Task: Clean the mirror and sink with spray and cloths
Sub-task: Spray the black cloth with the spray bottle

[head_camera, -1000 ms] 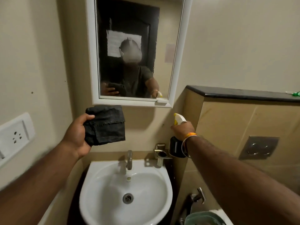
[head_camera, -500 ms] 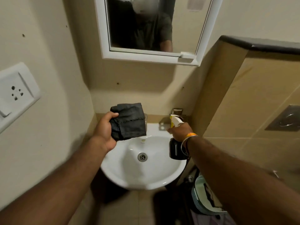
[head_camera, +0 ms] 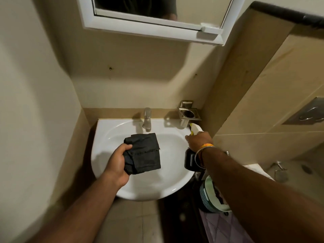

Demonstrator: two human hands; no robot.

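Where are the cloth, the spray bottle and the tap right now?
cloth (head_camera: 145, 153): head view, middle of the folded dark fabric held by the left hand (head_camera: 117, 161).
spray bottle (head_camera: 189, 161): head view, dark body below the right hand (head_camera: 199, 140).
tap (head_camera: 147, 120): head view, upright metal spout.

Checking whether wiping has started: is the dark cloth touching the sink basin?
Cannot tell. In the head view the left hand holds the folded dark cloth over the sink, but from above no gap or contact shows.
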